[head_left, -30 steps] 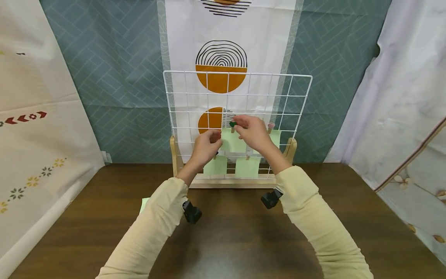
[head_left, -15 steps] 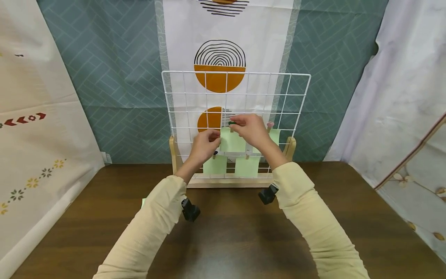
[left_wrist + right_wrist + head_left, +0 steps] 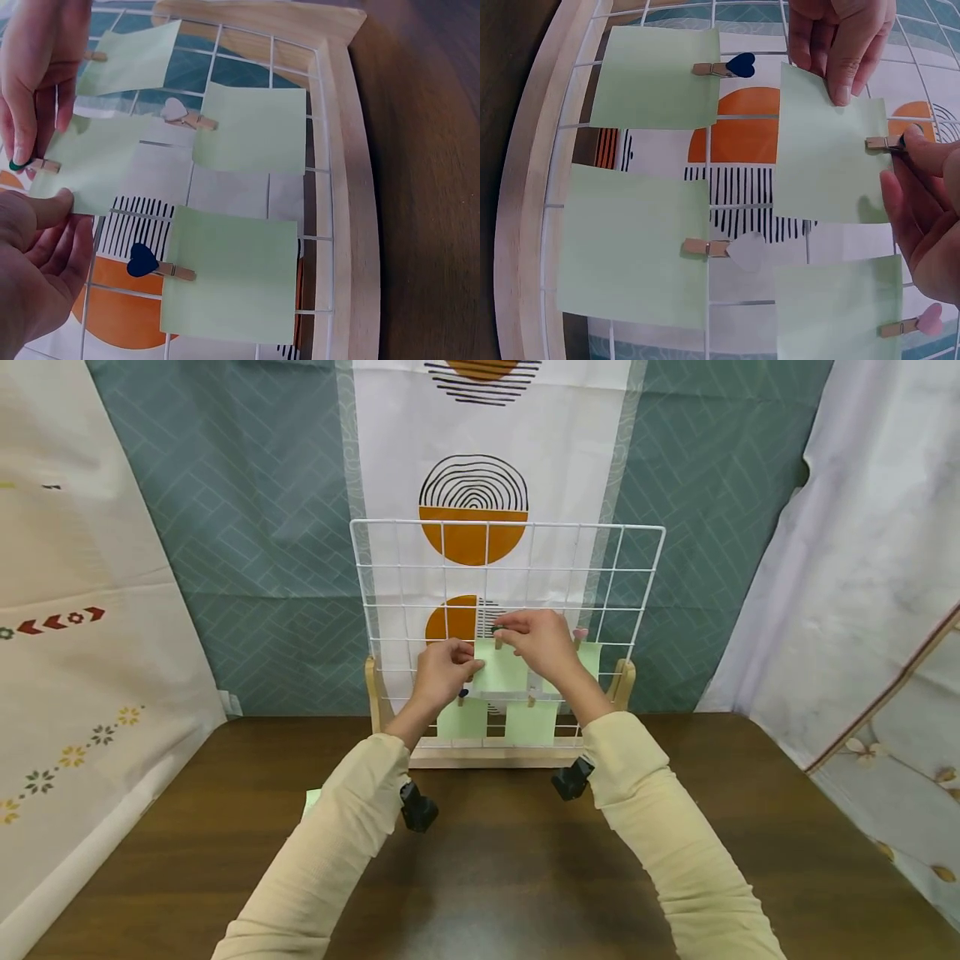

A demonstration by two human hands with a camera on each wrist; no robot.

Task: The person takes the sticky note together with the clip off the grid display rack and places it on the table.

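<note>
My left hand (image 3: pixel 444 675) pinches the left edge of a pale green paper note (image 3: pixel 501 670), thumb in front and fingers behind. My right hand (image 3: pixel 543 643) pinches the heart end of a small wooden clothespin (image 3: pixel 881 142) at that note's top edge; its dark green heart (image 3: pixel 19 164) is mostly covered by the fingers. The note hangs against a white wire grid (image 3: pixel 487 568). Below it, two more notes hang by clothespins, one with a dark blue heart (image 3: pixel 142 260) and one with a white heart (image 3: pixel 746 251). A pink-heart clothespin (image 3: pixel 911 326) holds another note to the right.
The grid stands upright in a wooden base (image 3: pixel 495 757) on a dark brown table (image 3: pixel 487 877). Another pale green paper (image 3: pixel 312 799) lies on the table, partly hidden by the left sleeve. A patterned cloth (image 3: pixel 270 527) hangs behind the grid.
My left thumb has moved slightly right onto the note's edge. My right hand stays at the green-heart clothespin, whose heart is now more covered. The head view has shifted a little.
</note>
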